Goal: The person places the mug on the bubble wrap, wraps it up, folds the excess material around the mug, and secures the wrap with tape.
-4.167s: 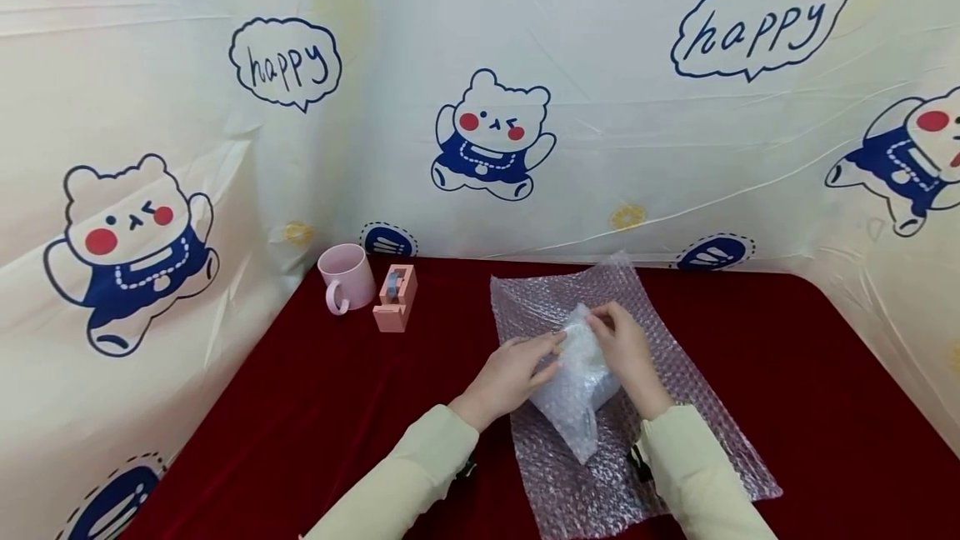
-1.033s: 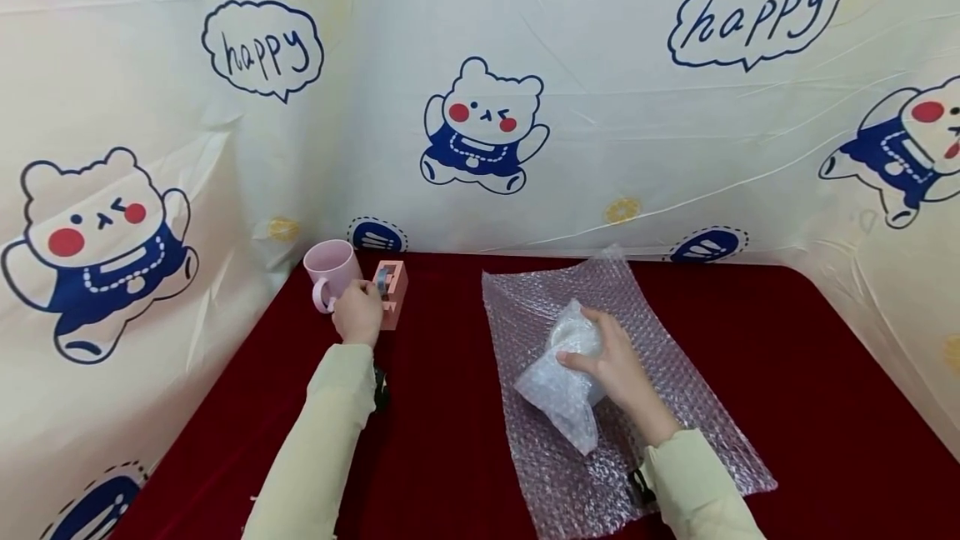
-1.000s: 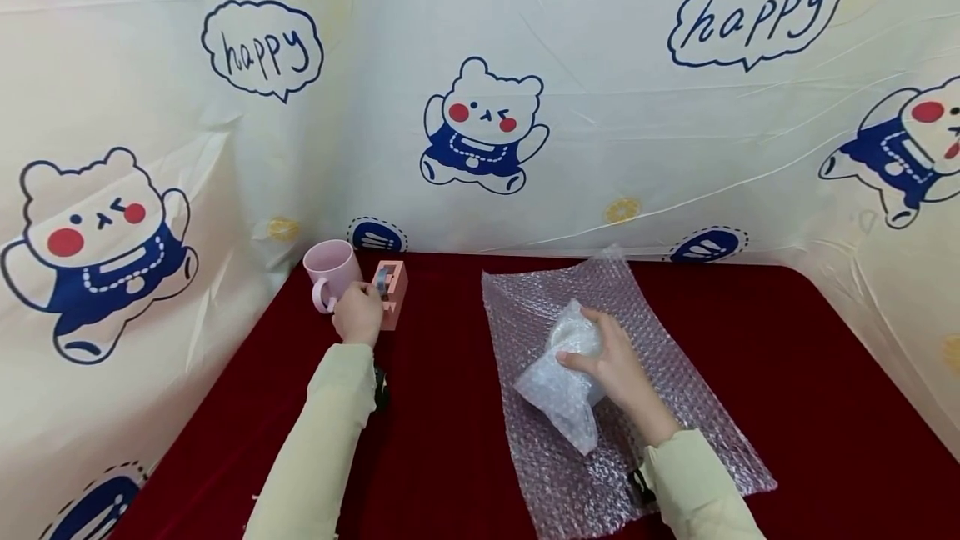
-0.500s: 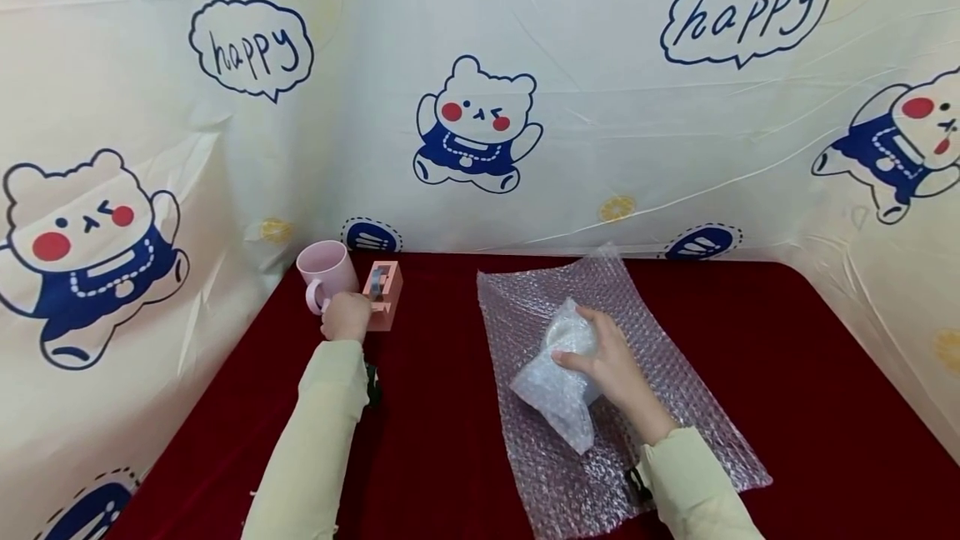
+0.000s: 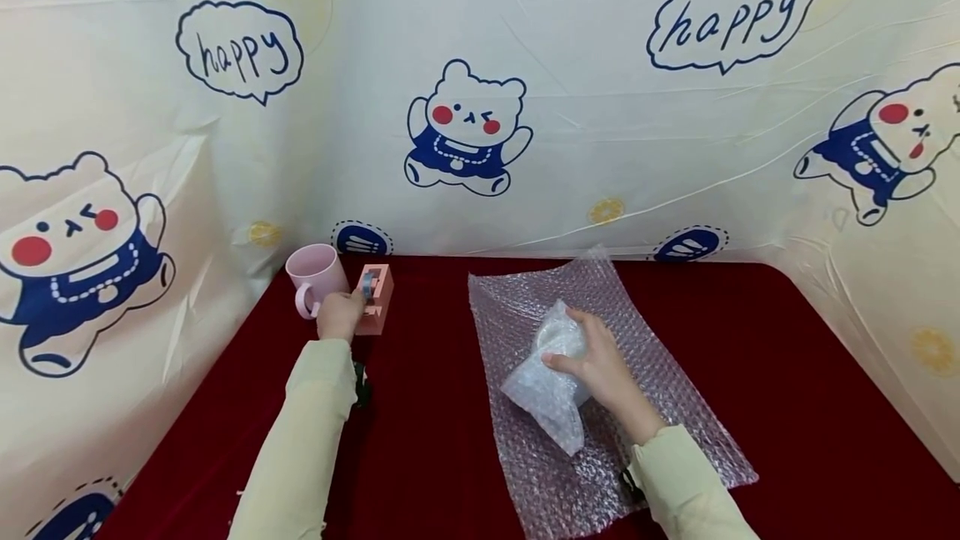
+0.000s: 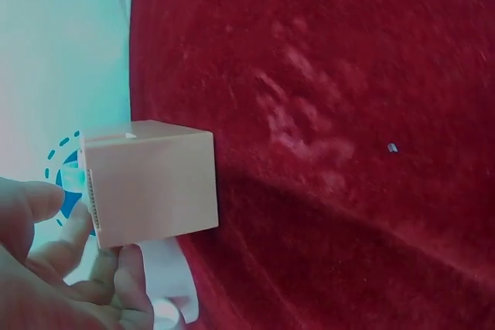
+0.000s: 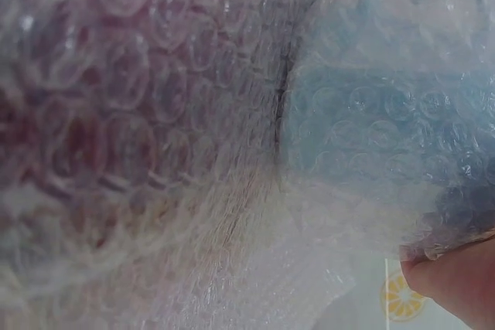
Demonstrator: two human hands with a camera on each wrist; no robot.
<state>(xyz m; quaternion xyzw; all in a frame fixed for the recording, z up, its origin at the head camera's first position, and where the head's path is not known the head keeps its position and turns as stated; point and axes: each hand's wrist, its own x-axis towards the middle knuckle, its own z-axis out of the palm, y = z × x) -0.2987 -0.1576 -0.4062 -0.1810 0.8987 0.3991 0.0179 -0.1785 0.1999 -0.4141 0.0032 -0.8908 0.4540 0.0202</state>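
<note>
In the head view, my left hand (image 5: 340, 315) is at the left side of the pink tape dispenser (image 5: 376, 298), fingers bent towards its roll. The left wrist view shows thumb and index finger close together by the cutter edge of the dispenser (image 6: 151, 183), at a pale strip of tape (image 6: 73, 178); other fingers touch its side. My right hand (image 5: 603, 365) holds a bubble-wrapped bundle (image 5: 551, 377), thumb on the near side and fingers over the far side. What the bundle contains is blurred by the wrap. Beneath it lies a bubble wrap sheet (image 5: 517, 307).
A pink mug (image 5: 317, 273) stands left of the dispenser, its handle towards me. Dark red cloth (image 5: 427, 407) covers the table. Printed white curtain (image 5: 570, 107) encloses the back and sides.
My left hand has left the wrapped bundle and reached the dispenser, where it shifts slightly. My right hand has changed its grip and stays on the bundle.
</note>
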